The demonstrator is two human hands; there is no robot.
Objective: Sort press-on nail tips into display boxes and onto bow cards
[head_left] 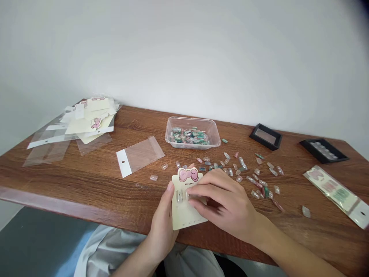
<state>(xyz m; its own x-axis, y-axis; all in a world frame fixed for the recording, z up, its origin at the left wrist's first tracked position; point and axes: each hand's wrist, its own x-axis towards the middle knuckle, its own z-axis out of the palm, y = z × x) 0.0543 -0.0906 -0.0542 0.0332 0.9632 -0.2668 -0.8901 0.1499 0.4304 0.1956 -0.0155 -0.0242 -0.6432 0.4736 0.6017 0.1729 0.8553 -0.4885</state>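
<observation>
A cream card (184, 215) with a pink bow printed at its top lies near the table's front edge. My left hand (163, 227) grips the card's left edge, thumb on top. My right hand (223, 204) rests over the card's right side, its fingertips pressed on the card next to a small clear nail piece (179, 197) stuck there. Loose fake nails (245, 173), clear, pink and green, lie scattered just beyond my right hand.
A clear plastic tub (215, 130) of nails stands behind the card. An empty clear sleeve (140, 156) lies left of it; a pile of cards and sleeves (86, 121) sits far left. Two black trays (265, 136) (324, 151) and a filled packet (337, 194) lie at the right.
</observation>
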